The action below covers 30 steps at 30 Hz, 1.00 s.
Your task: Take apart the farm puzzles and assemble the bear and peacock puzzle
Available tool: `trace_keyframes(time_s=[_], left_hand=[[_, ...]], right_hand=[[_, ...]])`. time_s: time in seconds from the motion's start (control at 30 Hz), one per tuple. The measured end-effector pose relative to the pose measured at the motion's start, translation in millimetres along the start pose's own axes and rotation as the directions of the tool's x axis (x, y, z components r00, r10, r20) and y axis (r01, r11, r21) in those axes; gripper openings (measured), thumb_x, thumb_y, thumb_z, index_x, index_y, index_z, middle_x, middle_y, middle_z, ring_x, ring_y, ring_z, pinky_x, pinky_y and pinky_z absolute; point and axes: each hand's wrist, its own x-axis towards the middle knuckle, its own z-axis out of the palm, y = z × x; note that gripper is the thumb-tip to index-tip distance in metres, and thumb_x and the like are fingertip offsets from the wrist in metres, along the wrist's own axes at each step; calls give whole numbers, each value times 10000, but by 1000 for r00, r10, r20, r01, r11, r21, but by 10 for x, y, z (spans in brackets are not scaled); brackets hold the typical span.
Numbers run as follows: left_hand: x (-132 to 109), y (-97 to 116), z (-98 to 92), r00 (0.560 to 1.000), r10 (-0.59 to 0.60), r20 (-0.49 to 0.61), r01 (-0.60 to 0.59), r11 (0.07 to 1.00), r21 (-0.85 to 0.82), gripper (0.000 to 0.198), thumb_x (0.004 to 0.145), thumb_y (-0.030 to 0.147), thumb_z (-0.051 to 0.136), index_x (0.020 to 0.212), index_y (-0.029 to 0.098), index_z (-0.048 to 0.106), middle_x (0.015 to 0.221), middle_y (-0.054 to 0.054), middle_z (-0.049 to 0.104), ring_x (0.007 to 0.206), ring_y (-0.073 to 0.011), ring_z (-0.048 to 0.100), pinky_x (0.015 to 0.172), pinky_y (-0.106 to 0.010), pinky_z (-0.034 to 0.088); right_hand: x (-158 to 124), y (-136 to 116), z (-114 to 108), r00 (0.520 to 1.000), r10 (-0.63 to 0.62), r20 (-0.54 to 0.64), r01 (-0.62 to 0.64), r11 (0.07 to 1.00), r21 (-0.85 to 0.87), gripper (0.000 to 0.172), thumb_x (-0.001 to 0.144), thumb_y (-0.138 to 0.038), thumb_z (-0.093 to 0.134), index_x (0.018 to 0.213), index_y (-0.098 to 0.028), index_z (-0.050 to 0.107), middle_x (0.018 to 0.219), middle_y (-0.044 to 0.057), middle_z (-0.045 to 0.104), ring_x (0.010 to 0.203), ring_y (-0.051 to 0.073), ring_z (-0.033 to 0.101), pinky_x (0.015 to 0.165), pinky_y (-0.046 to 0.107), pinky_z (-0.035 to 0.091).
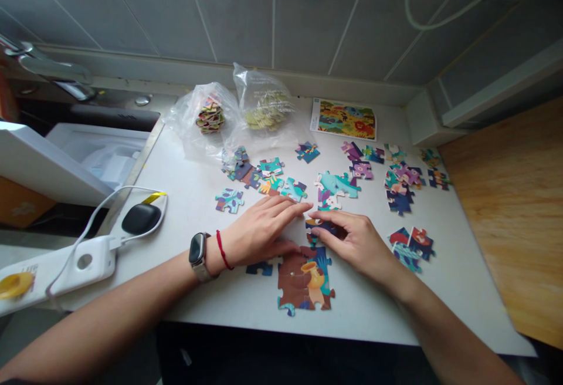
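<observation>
The puzzle pieces (305, 285) look like thick printed card with a smooth, low-sheen face, and the reference picture (345, 120) appears to be flat printed paper or thin card, while the plastic bags (253, 88) are thin, clear film, crinkled and glossy. The white countertop (457, 297) is smooth with a soft sheen, the wall tiles (237, 18) look smooth and satiny, and the wood panel (505, 197) shows grain under a faint gloss. Shiny, polished metal forms the faucet (57, 71), smooth white plastic the power strip (53, 270), and twisted-looking cord the red bracelet (220, 250).
</observation>
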Motion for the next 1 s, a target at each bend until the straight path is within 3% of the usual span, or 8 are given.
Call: trace_keyframes(time_s=[0.1,0.3,0.53,1.0], left_hand=[[-4,-18,-25,999,41,30,-41,999,-7,953,879,612,764,1599,166,326,1361,-206,634,1267,-361,614,1074,-511,500],[-10,-30,-34,997,49,59,-49,999,0,1047,844,642,782,1621,147,284,1405,-224,605,1286,-379,599,1104,-529,472],[-11,-28,-29,997,43,71,-43,999,-2,1015,855,655,762,1622,161,319,1403,-217,609,1281,-374,598,1100,-528,476],[-20,-37,-36,995,49,83,-50,999,7,979,859,682,741,1594,160,361,1419,-212,602,1296,-371,587,1111,-519,458]], right_hand=[[-6,-2,42,1000,-1,-4,1,1000,3,202,975,-273,685,1139,-235,796,1117,63,825,1001,242,788,959,391,624],[-10,2,102,996,-81,-20,79,991,-112,162,986,-281,683,1091,-212,785,1018,75,735,906,218,741,859,356,617],[-14,-14,86,994,-110,-20,102,969,-225,131,964,-271,710,1079,-235,762,1067,72,644,916,217,704,868,375,611],[-2,-10,83,998,-56,25,61,956,-287,134,936,-317,778,1002,-232,697,1039,50,653,902,217,706,847,367,594]])
